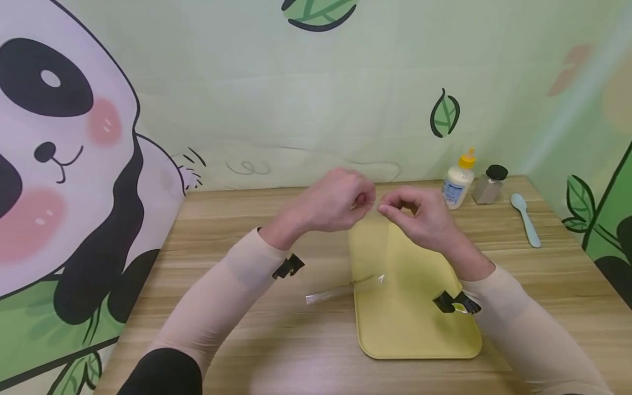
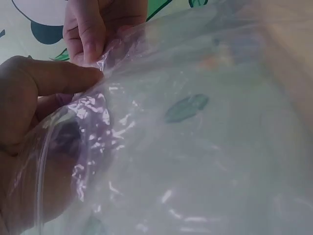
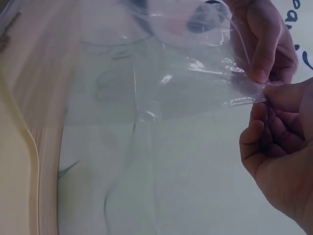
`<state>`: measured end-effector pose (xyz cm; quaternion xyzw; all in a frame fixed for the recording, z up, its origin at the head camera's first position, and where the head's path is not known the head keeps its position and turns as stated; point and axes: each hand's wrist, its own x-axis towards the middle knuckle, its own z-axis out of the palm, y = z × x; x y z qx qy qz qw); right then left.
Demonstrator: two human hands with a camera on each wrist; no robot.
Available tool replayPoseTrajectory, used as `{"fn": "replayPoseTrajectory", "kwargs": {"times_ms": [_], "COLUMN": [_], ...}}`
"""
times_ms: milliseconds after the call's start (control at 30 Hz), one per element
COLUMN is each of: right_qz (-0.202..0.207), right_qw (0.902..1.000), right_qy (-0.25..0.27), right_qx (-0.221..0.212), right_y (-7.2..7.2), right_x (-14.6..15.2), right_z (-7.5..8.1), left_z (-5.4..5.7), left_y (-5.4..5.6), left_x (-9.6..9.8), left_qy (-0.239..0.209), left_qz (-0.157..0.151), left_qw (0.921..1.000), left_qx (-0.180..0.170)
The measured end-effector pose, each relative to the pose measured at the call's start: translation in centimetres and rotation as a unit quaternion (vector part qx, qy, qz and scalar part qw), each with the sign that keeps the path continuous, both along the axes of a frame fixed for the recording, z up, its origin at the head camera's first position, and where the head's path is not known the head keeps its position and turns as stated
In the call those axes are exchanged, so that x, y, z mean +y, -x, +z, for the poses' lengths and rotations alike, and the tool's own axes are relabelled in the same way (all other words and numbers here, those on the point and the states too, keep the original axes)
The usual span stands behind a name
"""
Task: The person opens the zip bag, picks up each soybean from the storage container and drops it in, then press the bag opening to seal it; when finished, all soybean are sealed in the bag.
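A clear plastic bag [image 2: 151, 152] hangs between my two hands, wrinkled and shiny near its upper edge. My left hand [image 1: 336, 200] pinches that edge between thumb and fingers. Close beside it, my right hand [image 1: 419, 216] pinches the edge too, with thumb and forefinger. The right wrist view shows both hands at one corner of the bag [image 3: 186, 78]. In the head view the bag is almost invisible, except for a shiny strip [image 1: 326, 296] low down. A thin brownish streak [image 1: 362, 281] runs beside that strip; what it is I cannot tell.
A yellow tray [image 1: 419, 334] lies on the wooden table [image 1: 247, 340] below my hands. Back right stand a white glue bottle [image 1: 456, 189] with an orange cap and a small black-lidded jar [image 1: 489, 186]. A pale blue spoon [image 1: 526, 222] lies further right. A printed cloth hangs behind.
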<state>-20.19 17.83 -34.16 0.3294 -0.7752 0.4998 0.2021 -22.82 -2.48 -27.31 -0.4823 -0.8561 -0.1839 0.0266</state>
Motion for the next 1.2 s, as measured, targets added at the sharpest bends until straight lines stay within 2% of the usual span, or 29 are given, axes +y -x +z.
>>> {"fn": "replayPoseTrajectory", "kwargs": {"times_ms": [233,400,567,867,1000,1200], "right_qz": [-0.021,-0.017,-0.023,-0.016,-0.011,-0.001], "right_qw": [0.9992,0.9977,0.9970,0.9973,0.9972,0.9976], "right_qy": [-0.014,-0.023,-0.025,-0.001,0.015,0.025], "right_qx": [0.032,0.061,0.070,0.072,0.072,0.065], "right_y": [-0.1,0.0,0.0,-0.2,-0.5,-1.0], "right_x": [-0.2,-0.2,-0.4,-0.3,0.0,0.2], "right_z": [0.1,-0.1,0.0,0.3,0.1,0.2], "left_z": [0.2,0.3,0.6,1.4,1.3,0.9], "left_y": [-0.2,-0.2,-0.4,-1.4,-1.8,-2.4], "left_x": [-0.2,-1.0,-2.1,-5.3,-6.7,-8.8], "left_qy": [-0.015,-0.013,-0.006,0.004,0.008,-0.019], "left_qz": [0.033,0.033,0.041,0.058,0.064,0.093], "left_qw": [0.9984,0.9983,0.9980,0.9980,0.9973,0.9940], "left_qx": [-0.043,-0.046,-0.047,-0.024,-0.037,-0.055]}}
